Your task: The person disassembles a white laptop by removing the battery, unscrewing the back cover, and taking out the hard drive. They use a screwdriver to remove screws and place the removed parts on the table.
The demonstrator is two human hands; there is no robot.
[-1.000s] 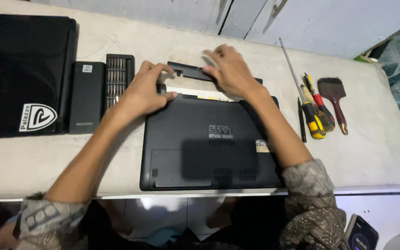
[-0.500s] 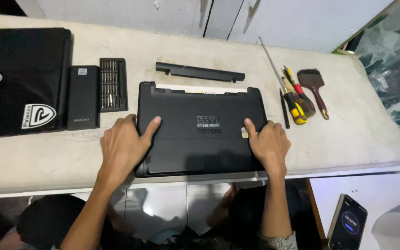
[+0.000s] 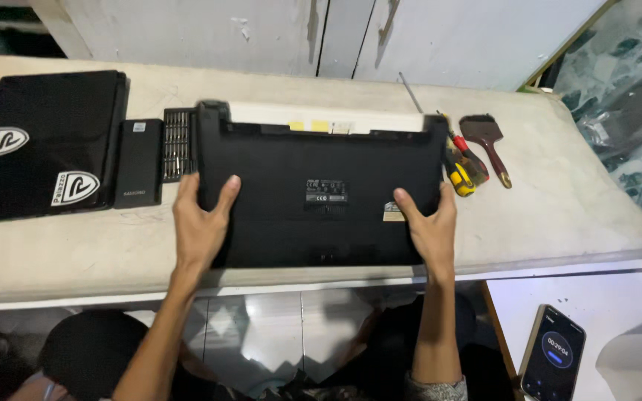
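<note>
- Laptop (image 3: 313,193) lies bottom side up on the tabletop (image 3: 559,200), mid-scene, its near edge at the tabletop's near edge.
- Left hand (image 3: 200,223) grasps its left edge, thumb on the base; right hand (image 3: 431,226) grasps the right edge likewise.
- Battery bay along the far edge looks empty: pale strip showing, so battery removal appears done.
- Bottom cover still on; I'd judge screws and cover are left.
- Bit set (image 3: 177,145) and black case (image 3: 138,163) just left; screwdrivers (image 3: 461,167) and brush (image 3: 488,141) right, untouched.
- Second closed laptop (image 3: 42,141) far left.
</note>
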